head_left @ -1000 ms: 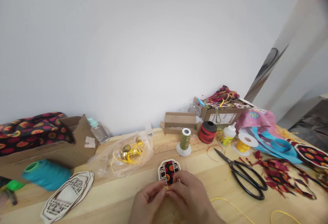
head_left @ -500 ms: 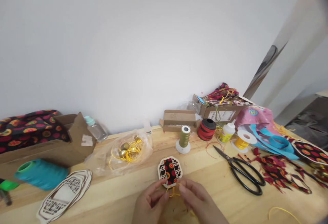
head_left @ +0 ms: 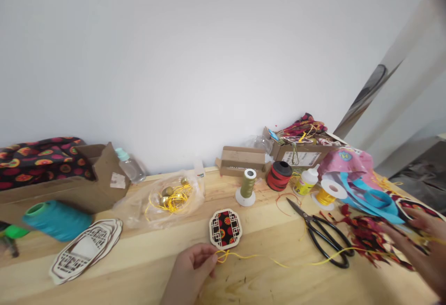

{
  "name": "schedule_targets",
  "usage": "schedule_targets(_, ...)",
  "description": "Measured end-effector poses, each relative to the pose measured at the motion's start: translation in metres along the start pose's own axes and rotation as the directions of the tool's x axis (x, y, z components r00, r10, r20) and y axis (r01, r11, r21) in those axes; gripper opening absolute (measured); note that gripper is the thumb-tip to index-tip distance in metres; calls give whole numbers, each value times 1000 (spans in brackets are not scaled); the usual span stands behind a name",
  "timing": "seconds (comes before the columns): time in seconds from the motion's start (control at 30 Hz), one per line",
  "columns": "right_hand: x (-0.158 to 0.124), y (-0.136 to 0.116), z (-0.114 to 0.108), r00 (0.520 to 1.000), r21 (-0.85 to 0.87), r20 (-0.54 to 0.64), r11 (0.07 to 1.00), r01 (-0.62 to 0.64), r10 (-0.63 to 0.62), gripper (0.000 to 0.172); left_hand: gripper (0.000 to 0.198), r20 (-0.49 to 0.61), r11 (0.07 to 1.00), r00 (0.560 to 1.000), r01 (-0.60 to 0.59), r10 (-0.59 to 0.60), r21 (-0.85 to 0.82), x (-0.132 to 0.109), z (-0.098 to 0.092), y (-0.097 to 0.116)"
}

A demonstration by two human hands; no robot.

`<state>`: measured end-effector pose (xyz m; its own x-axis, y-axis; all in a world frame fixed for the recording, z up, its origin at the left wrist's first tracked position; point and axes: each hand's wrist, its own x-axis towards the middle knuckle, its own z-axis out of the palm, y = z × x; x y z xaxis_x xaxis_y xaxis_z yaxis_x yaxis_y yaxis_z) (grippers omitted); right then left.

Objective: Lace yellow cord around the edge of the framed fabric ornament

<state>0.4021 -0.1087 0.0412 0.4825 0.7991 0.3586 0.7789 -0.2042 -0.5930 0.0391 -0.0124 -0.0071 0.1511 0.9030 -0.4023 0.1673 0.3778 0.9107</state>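
Observation:
At the lower centre, my left hand (head_left: pixel 195 268) pinches a looped yellow cord (head_left: pixel 240 255) at the bottom edge of a small scalloped wooden ornament (head_left: pixel 226 228). The ornament lies on the table, with dark, red-patterned fabric inside its fretwork frame. The cord runs right, across the black-handled scissors (head_left: pixel 324 230), to my right hand (head_left: pixel 421 244) at the far right. That hand is smeared by motion, but yellow cord shows between its fingers. It is over the dark red fabric tassels (head_left: pixel 372 235) and partly covers a larger patterned ornament.
Behind stand an olive thread spool (head_left: pixel 248 186), red cord roll (head_left: pixel 279 176), glue bottle (head_left: pixel 306 180) and yellow spool (head_left: pixel 327 194). Leftward are a plastic bag (head_left: pixel 130 209) with bells, stacked wooden frames (head_left: pixel 85 251), a teal thread cone (head_left: pixel 59 221) and a cardboard box (head_left: pixel 104 179).
My right hand has moved from beside my left hand to the far right, drawing the yellow cord out across the table. My left hand stays by the ornament.

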Motion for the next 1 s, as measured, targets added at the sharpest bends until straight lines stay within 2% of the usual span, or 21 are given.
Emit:
schedule_targets(0.03, -8, -14, 11, 996, -81, -89, 997, 1, -8, 39, 23, 20, 1000, 1000, 5, -5, 17, 0, 0, 1)
schedule_targets(0.07, -17, -31, 27, 996, -115, -76, 993, 33, -42, 37, 22, 35, 1000, 999, -5, 4, 29, -1, 0, 3)
schedule_targets(0.13, -38, -69, 67, 974, 23, 49, 975, 221, -222, 26, 21, 52, 997, 998, -44, 41, 66, -3, 0, 8)
schedule_targets(0.2, -56, -106, 109, 900, 180, 231, 925, 335, -371, 20, 20, 58, 990, 996, -76, 69, 121, -5, 2, 13)
schedule_targets(0.27, -69, -133, 140, 796, 267, 393, 886, 379, -459, 26, 19, 62, 982, 995, -92, 83, 166, -5, 5, 14)
schedule_targets(0.33, -74, -145, 158, 774, 272, 436, 887, 372, -459, 17, 19, 73, 977, 993, -110, 98, 185, -5, 9, 14)
schedule_targets(0.4, -76, -146, 164, 756, 281, 446, 877, 389, -479, 9, 20, 72, 973, 992, -116, 104, 197, -4, 11, 12)
schedule_targets(0.5, -77, -136, 163, 740, 307, 435, 857, 414, -513, 8, 19, 71, 973, 993, -102, 89, 208, -1, 12, 10)
schedule_targets(0.67, -80, -122, 157, 780, 334, 374, 857, 391, -502, 12, 25, 146, 986, 988, 27, -51, 164, 2, 9, 8)
schedule_targets(0.9, -70, -106, 142, 833, 260, 374, 908, 328, -408, 15, 24, 82, 982, 981, 168, -175, 90, -1, 7, 10)
schedule_targets(1.0, -63, -100, 137, 854, 234, 377, 929, 287, -359, 15, 28, 70, 983, 981, 178, -181, 47, -3, 6, 11)
